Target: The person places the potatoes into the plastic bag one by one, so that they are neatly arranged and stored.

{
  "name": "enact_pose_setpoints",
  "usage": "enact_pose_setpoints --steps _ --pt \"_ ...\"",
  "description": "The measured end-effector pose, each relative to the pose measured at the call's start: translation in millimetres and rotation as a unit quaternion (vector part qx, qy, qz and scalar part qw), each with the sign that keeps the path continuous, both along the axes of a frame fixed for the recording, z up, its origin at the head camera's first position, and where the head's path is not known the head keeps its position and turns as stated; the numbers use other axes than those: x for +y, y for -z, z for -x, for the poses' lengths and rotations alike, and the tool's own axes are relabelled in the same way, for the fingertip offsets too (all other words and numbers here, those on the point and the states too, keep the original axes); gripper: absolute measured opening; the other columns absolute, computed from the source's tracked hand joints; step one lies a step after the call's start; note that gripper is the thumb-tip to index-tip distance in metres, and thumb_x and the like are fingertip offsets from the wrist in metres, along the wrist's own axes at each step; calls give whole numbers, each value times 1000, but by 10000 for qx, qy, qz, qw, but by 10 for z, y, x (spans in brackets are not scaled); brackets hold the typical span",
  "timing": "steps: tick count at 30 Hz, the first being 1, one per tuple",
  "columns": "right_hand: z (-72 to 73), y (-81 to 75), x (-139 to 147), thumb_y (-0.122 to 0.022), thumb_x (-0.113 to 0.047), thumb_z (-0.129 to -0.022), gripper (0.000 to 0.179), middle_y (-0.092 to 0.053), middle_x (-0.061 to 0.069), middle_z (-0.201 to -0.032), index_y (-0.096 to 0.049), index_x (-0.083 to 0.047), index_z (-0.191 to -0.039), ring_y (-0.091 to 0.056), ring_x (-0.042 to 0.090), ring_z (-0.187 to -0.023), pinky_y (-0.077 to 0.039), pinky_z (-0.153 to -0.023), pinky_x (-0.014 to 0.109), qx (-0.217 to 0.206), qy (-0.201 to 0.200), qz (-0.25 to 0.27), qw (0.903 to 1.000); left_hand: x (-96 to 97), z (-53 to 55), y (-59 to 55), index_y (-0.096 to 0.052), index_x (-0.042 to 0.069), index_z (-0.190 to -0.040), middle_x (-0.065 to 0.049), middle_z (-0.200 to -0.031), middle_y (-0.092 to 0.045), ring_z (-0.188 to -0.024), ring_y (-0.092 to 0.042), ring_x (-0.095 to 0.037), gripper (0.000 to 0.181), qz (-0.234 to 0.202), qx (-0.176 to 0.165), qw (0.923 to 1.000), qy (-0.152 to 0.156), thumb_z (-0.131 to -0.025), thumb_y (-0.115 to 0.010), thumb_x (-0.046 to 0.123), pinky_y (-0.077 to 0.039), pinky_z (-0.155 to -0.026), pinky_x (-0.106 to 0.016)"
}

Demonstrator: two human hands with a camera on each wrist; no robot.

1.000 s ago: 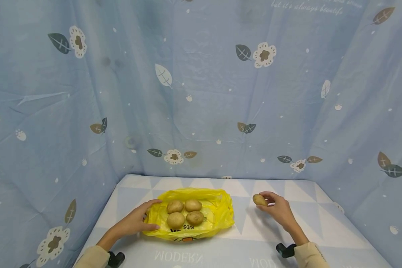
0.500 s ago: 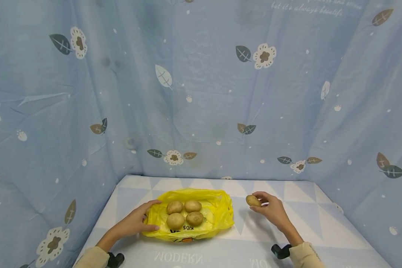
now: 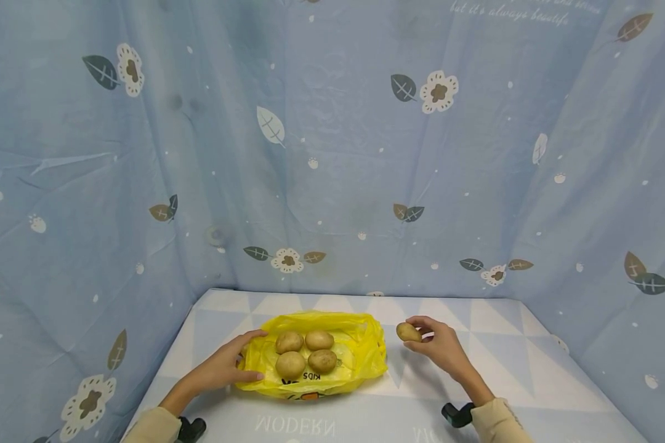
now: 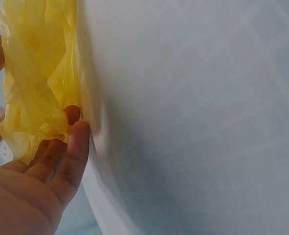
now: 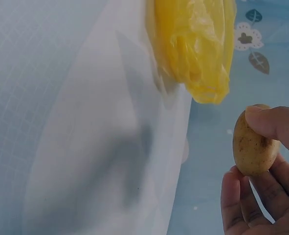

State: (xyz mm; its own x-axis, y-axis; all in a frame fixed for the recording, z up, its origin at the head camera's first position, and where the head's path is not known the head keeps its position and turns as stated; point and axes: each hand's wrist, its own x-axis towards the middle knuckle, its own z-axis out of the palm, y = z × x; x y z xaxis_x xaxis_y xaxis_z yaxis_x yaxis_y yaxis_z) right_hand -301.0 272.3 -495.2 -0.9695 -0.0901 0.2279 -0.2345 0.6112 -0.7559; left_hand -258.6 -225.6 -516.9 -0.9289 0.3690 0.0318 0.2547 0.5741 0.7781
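Note:
A yellow plastic bag [image 3: 366,354] lies spread open on the table, with several potatoes [image 3: 322,361] inside it. My left hand [image 3: 227,364] holds the bag's left end, thumb on the near side and fingers on the far side. In the left wrist view the fingers [image 4: 68,169] curve around the crumpled plastic [image 4: 34,73]. To the right of the bag, my right hand [image 3: 440,347] pinches a single potato [image 3: 408,332] between thumb and fingertips, raised over the table. The right wrist view shows this potato [image 5: 253,144] close up, apart from the bag's end [image 5: 198,54].
The table [image 3: 532,375] has a white and pale blue triangle-patterned cover with printed lettering near the front. Blue curtains [image 3: 332,154] with flowers and leaves stand behind it and along both sides.
My right hand has moved left with the potato, closer to the bag's right end. My left hand and the bag have stayed in place.

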Motion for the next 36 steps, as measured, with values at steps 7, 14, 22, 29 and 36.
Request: enact_pose_setpoints --steps 7,14,22,29,36 --pt "3 4 -103 -92 -19 -77 48 -72 0 -110 -73 -17 -121 -65 16 -93 -56 -80 26 -92 -81 5 9999 4 2 -4 -44 13 -153 -20 -158 -41 -146 -32 -48 86 24 -15 10000 -32 -82 -88 35 -27 -113 -72" --pt "21 13 -259 -93 -16 -77 46 -72 -4 -104 -74 -20 -118 -65 17 -90 -57 -78 26 -123 -241 57 9996 -7 8 0 -44 15 -153 -20 -158 -40 -147 -31 -47 86 8 -51 10000 -50 -83 -88 35 -25 -113 -72" --pt "24 31 -403 -92 -16 -77 43 -71 -4 -104 -74 -24 -115 -64 18 -90 -57 -79 27 -172 -604 88 9980 -8 9 2 -44 16 -154 -19 -159 -39 -146 -32 -47 85 16 -72 10000 -37 -83 -87 35 -28 -113 -71" --pt "40 56 -520 -91 -15 -78 42 -70 -4 -104 -74 -21 -116 -63 16 -90 -58 -78 25 71 -903 -184 9957 -1 12 0 -44 14 -154 -19 -159 -40 -146 -33 -46 85 22 -37 10000 -19 -84 -87 34 -29 -113 -71" --pt "71 87 -636 -91 -13 -79 42 -72 -2 -110 -73 -16 -117 -65 16 -92 -58 -78 25 304 -1229 -271 9916 -1 7 -7 -44 13 -154 -20 -158 -40 -145 -35 -46 85 54 11 10000 24 -84 -87 34 -33 -111 -70"
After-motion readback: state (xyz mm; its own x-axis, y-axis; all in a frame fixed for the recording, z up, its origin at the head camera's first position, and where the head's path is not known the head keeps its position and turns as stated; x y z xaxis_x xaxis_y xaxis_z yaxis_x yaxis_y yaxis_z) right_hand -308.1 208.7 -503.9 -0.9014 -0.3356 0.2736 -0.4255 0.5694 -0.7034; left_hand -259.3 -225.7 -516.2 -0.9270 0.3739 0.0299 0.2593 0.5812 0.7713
